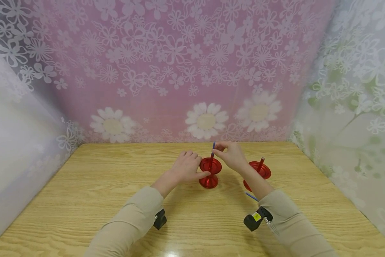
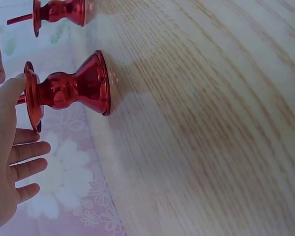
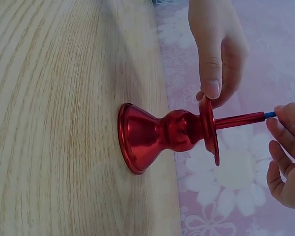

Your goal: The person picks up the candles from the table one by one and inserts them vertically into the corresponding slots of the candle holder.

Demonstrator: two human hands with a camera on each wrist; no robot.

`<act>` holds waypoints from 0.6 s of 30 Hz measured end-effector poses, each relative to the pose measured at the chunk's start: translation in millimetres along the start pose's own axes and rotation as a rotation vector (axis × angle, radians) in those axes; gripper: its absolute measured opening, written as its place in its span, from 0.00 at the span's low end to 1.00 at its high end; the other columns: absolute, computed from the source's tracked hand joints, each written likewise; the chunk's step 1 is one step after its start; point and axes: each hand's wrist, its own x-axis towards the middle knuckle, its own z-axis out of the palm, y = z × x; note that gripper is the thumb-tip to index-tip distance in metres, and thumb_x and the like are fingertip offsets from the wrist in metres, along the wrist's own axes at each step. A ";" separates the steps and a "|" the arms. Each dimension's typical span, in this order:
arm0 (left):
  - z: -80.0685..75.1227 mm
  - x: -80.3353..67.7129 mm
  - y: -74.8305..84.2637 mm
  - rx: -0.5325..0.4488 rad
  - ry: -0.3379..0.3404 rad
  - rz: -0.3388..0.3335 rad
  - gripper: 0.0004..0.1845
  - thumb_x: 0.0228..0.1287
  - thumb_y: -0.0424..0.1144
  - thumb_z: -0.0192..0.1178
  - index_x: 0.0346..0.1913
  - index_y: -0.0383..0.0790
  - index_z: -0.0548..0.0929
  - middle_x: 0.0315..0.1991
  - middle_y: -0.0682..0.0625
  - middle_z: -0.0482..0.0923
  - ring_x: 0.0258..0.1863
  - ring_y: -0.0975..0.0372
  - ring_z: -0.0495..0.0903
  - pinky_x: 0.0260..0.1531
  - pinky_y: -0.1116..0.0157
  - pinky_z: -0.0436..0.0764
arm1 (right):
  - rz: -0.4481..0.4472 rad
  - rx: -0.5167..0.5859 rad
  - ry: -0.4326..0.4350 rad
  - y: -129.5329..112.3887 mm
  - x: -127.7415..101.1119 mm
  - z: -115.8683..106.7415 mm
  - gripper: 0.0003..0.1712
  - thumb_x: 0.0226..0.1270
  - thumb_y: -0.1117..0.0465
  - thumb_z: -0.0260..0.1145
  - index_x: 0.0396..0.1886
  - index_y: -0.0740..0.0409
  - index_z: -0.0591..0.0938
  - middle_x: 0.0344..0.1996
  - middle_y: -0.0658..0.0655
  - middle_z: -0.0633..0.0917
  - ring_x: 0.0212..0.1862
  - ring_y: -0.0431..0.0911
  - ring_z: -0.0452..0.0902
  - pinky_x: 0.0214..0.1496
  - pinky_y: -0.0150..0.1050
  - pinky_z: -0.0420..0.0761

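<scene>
A shiny red candle holder (image 1: pixel 209 182) stands upright on the table, with a wide dish and a thin red tube (image 3: pixel 240 120) rising from it. My left hand (image 1: pixel 186 167) holds the dish rim between thumb and fingers, the thumb on the near side. Above the tube, my right hand (image 1: pixel 233 156) pinches a thin blue stick (image 1: pixel 213 145) between thumb and fingertips. In the right wrist view the blue stick's lower end meets the tube's mouth; how far it goes in cannot be told. My other right fingers are loosely bent.
A second red candle holder (image 1: pixel 265 170) with its own tube stands to the right, partly behind my right forearm. Another blue stick (image 1: pixel 251 196) lies on the wooden table (image 1: pixel 121 167) beneath that forearm. Flower-patterned cloth (image 1: pixel 160 107) hangs behind the table's far edge.
</scene>
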 end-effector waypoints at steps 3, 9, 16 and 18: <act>-0.4 0.0 0.3 -0.007 -0.008 -0.007 0.31 0.60 0.67 0.48 0.44 0.42 0.80 0.41 0.51 0.77 0.47 0.56 0.71 0.51 0.57 0.67 | -0.007 0.016 0.011 1.7 -0.2 1.4 0.07 0.61 0.60 0.66 0.33 0.60 0.84 0.30 0.55 0.82 0.35 0.49 0.75 0.30 0.38 0.70; -0.8 -0.1 0.7 -0.029 -0.011 -0.026 0.30 0.60 0.67 0.48 0.42 0.43 0.79 0.39 0.52 0.76 0.46 0.57 0.71 0.49 0.58 0.67 | 0.016 0.064 -0.003 7.0 -5.3 1.8 0.08 0.61 0.59 0.66 0.34 0.61 0.83 0.29 0.54 0.83 0.35 0.47 0.76 0.33 0.39 0.73; -0.9 -0.7 2.6 -0.034 0.034 -0.026 0.27 0.61 0.65 0.49 0.39 0.43 0.79 0.36 0.53 0.76 0.43 0.58 0.72 0.46 0.59 0.68 | 0.101 0.053 -0.045 10.3 -15.3 -6.4 0.13 0.62 0.55 0.65 0.41 0.60 0.82 0.34 0.54 0.82 0.38 0.48 0.75 0.38 0.42 0.74; -1.7 -0.9 4.1 -0.042 0.061 -0.012 0.25 0.62 0.63 0.50 0.37 0.43 0.79 0.34 0.53 0.76 0.41 0.58 0.73 0.44 0.60 0.69 | 0.102 0.040 -0.045 10.9 -18.2 -10.0 0.13 0.63 0.55 0.64 0.42 0.60 0.82 0.34 0.54 0.82 0.39 0.48 0.75 0.38 0.42 0.74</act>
